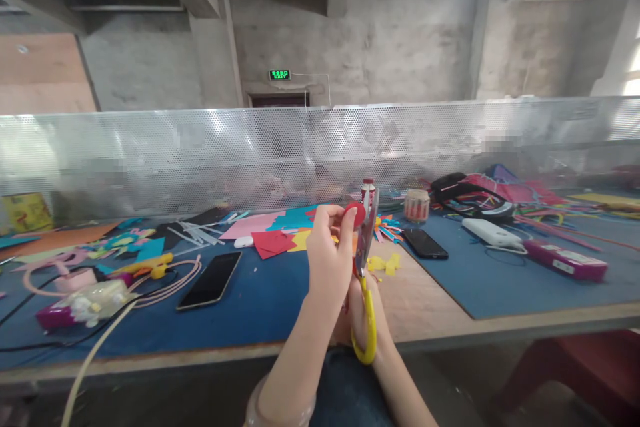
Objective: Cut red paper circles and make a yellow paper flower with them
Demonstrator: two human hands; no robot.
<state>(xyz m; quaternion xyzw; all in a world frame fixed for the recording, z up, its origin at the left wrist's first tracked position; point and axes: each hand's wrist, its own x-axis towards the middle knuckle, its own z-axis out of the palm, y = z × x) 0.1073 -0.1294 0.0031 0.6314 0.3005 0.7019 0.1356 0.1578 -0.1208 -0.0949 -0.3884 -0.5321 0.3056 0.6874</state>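
My left hand is raised over the table edge, with thumb and fingers pinched on a small round piece of red paper. Close beside it, my right hand grips a pair of scissors with yellow handles. Their metal blades point upward, right at the red piece's edge. Part of my right hand is hidden behind the left wrist and the scissors. Beyond the hands lie yellow paper scraps and a folded red sheet.
A phone lies left, another phone right. Behind stand a small red-capped bottle and a jar. A glue gun and cables lie left. A white power bank lies right. A perforated metal screen backs the table.
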